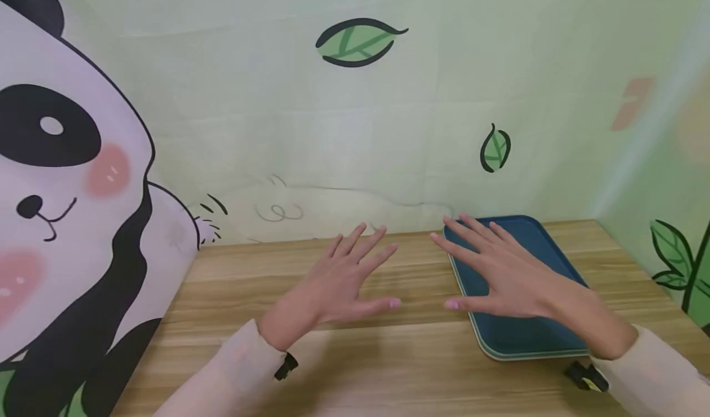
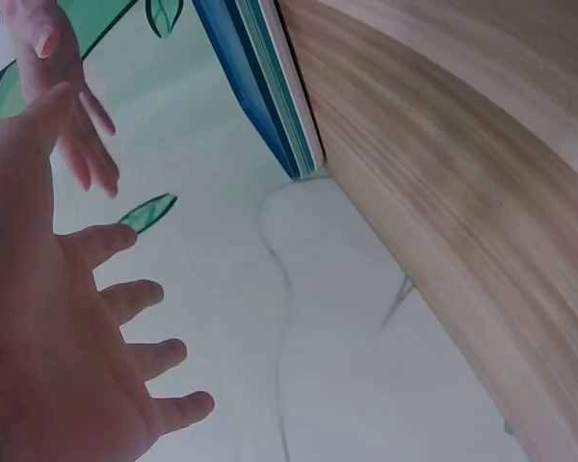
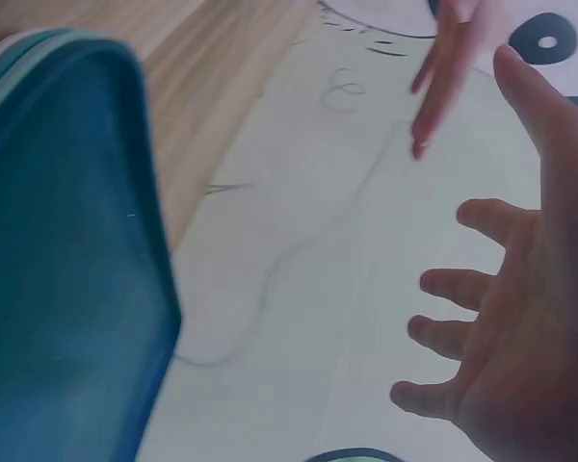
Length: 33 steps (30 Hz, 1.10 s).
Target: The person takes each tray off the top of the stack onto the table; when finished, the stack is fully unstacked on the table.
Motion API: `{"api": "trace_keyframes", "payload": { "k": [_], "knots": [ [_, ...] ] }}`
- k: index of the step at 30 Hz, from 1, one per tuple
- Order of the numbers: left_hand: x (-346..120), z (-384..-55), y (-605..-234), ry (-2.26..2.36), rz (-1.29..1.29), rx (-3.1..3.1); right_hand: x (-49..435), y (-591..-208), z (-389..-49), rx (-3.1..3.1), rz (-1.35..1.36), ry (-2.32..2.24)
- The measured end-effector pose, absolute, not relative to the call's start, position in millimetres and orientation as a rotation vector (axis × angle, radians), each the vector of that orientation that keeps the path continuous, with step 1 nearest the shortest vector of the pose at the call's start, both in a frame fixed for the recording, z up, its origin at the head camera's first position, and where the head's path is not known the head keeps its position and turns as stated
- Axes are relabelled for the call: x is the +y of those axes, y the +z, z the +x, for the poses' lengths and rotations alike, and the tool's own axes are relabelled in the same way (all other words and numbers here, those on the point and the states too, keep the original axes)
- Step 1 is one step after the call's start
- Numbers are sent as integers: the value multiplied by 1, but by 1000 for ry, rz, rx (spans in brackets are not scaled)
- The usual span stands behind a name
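Both hands hover palm down above the wooden table, fingers spread, holding nothing. In the head view the left hand (image 1: 344, 278) is over the middle of the table. To its right, the right hand (image 1: 507, 272) hangs above the blue tray (image 1: 532, 334) and covers part of it. The tray lies at the table's right side; its layered rim in the left wrist view suggests stacked trays (image 2: 270, 91). From the right wrist view, the right hand (image 3: 530, 318) is plainly apart from the blue tray (image 3: 67, 250).
The wooden table (image 1: 233, 318) backs onto a pale green wall covering (image 1: 249, 97) printed with leaves. A large panda picture (image 1: 72, 220) fills the left side. Small dark devices show at each wrist, such as the one under the right cuff (image 1: 587, 377).
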State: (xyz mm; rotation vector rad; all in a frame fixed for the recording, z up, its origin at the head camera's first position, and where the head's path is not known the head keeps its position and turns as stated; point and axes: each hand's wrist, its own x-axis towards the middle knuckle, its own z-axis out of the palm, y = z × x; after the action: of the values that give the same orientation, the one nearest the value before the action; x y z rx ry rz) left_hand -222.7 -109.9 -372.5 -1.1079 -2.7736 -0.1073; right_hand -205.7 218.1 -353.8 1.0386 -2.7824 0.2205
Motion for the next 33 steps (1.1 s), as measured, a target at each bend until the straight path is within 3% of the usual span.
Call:
{"api": "trace_keyframes", "payload": {
  "k": [9,14,20,33],
  "knots": [
    [-85,-203,-376,-175,-1102,-2721,254,-333,-182,-2770,969,346],
    [-54,-196,-407,-550,-1070,-2843,294,-338,-193,-2819,835,531],
    [-16,-206,-435,-1048,-853,-2918,341,-356,-215,-2894,652,612],
    [48,-226,-454,-1941,-488,-2737,401,-416,-231,-3001,437,873]
  ]
}}
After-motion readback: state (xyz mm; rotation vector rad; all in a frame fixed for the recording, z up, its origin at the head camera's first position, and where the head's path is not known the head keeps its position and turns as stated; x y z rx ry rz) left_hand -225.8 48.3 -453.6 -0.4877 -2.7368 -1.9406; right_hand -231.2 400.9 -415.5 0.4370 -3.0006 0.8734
